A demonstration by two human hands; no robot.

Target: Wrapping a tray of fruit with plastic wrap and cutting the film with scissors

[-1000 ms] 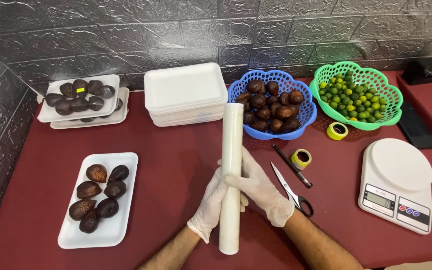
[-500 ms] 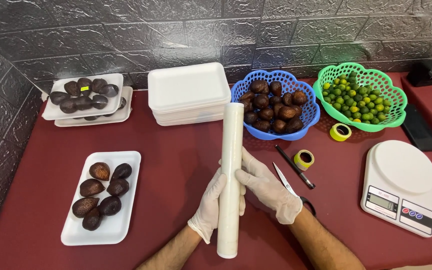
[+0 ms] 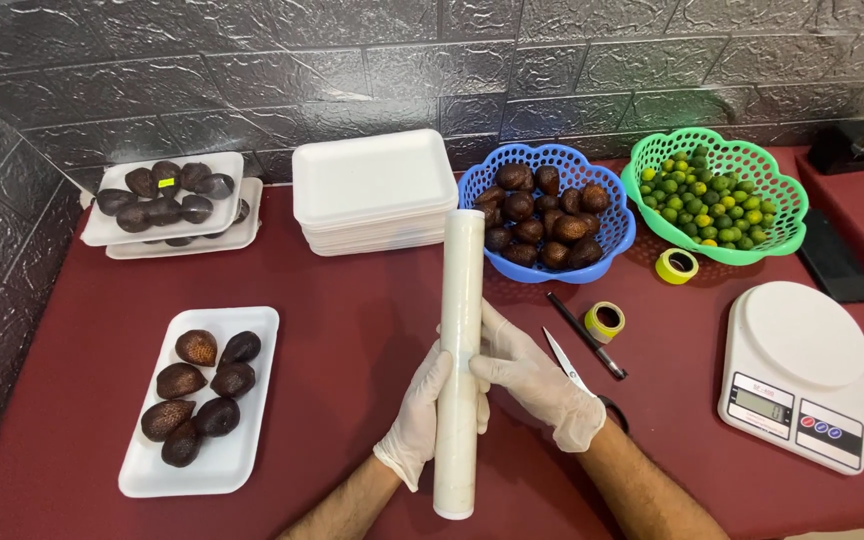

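A long roll of clear cling film (image 3: pixel 460 290) stands tilted over the maroon table (image 3: pixel 352 330), its far end pointing at the stack of white foam trays (image 3: pixel 372 190). My left hand (image 3: pixel 418 415), in a white glove, grips the roll's lower half from the left. My gloved right hand (image 3: pixel 537 378) lies on the roll from the right, fingers spread across it. To the left, a white foam tray (image 3: pixel 252 400) holds several dark brown scaly fruits (image 3: pixel 202 385).
A blue basket (image 3: pixel 617 225) of brown fruits and a green basket (image 3: pixel 787 205) of small limes stand at the back. Scissors (image 3: pixel 564 362), a black pen (image 3: pixel 584 333), two tape rolls (image 3: pixel 604 320) and a white kitchen scale (image 3: pixel 797 370) lie to the right. Wrapped fruit trays (image 3: pixel 167 195) sit back left.
Both hands have shifted slightly on the roll, which has barely moved.
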